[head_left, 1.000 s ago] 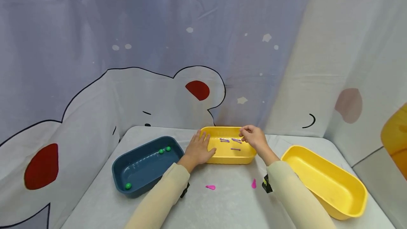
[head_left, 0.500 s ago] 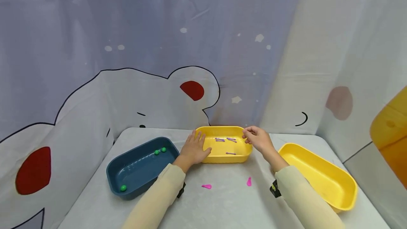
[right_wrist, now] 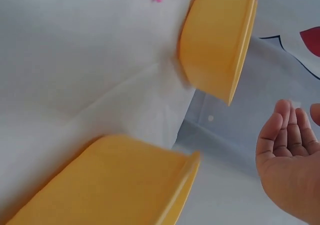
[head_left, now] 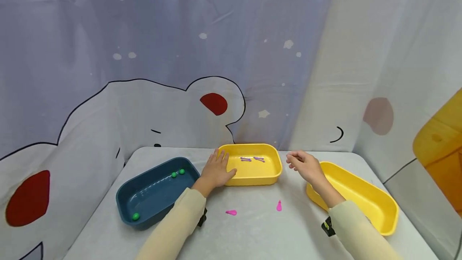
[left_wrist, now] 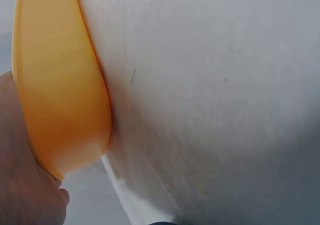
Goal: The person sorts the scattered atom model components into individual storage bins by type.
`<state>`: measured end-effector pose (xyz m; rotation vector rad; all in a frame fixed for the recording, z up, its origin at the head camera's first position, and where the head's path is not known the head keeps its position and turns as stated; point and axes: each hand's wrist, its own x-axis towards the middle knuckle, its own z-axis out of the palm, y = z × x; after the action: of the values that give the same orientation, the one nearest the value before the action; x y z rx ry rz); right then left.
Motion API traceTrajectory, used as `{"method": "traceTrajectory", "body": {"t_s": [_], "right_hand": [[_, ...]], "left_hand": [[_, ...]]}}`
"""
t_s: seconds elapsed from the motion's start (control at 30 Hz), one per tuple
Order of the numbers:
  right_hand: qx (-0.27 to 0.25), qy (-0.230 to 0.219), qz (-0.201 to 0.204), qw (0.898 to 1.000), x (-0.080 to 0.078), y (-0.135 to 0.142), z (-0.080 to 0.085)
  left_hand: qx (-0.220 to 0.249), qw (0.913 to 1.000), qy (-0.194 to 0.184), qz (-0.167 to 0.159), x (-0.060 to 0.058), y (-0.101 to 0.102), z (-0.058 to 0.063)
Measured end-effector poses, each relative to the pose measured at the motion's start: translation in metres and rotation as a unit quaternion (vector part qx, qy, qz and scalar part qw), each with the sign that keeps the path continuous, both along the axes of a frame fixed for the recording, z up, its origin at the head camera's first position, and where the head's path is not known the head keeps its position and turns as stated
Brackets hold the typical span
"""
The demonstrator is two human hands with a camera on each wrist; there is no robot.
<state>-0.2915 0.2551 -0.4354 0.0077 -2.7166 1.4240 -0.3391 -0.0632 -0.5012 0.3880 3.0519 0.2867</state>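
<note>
In the head view my left hand (head_left: 215, 169) rests with spread, straight fingers on the left end of a small yellow tray (head_left: 252, 181). The left wrist view shows that hand (left_wrist: 25, 160) against the tray's rim. Two pairs of thin purple sticks (head_left: 246, 159) lie on the tray floor; their exact kind is too small to tell. Right of this tray my right hand (head_left: 304, 166) hovers, its fingers loosely curled. Seen from the right wrist, the hand (right_wrist: 290, 155) is cupped, with a gap between thumb and fingers and nothing visible between them.
A dark blue tray (head_left: 151, 200) with three green balls (head_left: 135, 216) stands on the left. Another yellow tray (head_left: 375, 202) lies at the right, under my right forearm. Two pink teardrop-shaped pieces (head_left: 279, 206) lie on the white table (head_left: 252, 236). Printed curtains rise behind.
My right hand has moved right, from over the small yellow tray to beside it. A single purple stick lower in that tray has gone from sight. My left hand stays on the tray.
</note>
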Motion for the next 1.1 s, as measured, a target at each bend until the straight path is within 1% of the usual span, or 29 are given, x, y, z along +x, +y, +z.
{"method": "traceTrajectory", "body": {"t_s": [0.23, 0.47, 0.6, 0.7, 0.83, 0.93, 1.0, 1.1], "right_hand": [[0.024, 0.005, -0.006, 1.0, 0.016, 0.02, 0.002], [0.051, 0.008, -0.011, 0.999, 0.039, 0.04, 0.002], [0.081, 0.038, -0.005, 0.996, 0.053, 0.052, -0.004], [0.108, 0.063, -0.007, 0.992, 0.062, 0.058, -0.009], [0.117, 0.086, -0.007, 0.989, 0.074, 0.069, -0.012], [0.119, 0.084, -0.002, 0.989, 0.082, 0.079, -0.014], [0.121, 0.071, 0.002, 0.99, 0.089, 0.087, -0.014], [0.14, 0.062, 0.009, 0.988, 0.098, 0.099, -0.017]], "left_hand": [[0.002, 1.0, 0.002, 0.001, -0.002, 0.0, 0.0], [0.006, 1.0, -0.002, -0.001, -0.003, 0.001, -0.001], [0.009, 0.9999, -0.003, 0.003, -0.001, 0.0, -0.001], [0.013, 0.9999, 0.0, 0.003, -0.001, -0.001, -0.001], [0.018, 0.9998, 0.002, 0.003, 0.0, -0.002, -0.002], [0.025, 0.9997, 0.001, 0.003, -0.001, -0.002, -0.002], [0.032, 0.9995, 0.0, 0.001, -0.001, -0.002, -0.002], [0.037, 0.9993, 0.0, -0.002, -0.001, -0.001, -0.002]]}}
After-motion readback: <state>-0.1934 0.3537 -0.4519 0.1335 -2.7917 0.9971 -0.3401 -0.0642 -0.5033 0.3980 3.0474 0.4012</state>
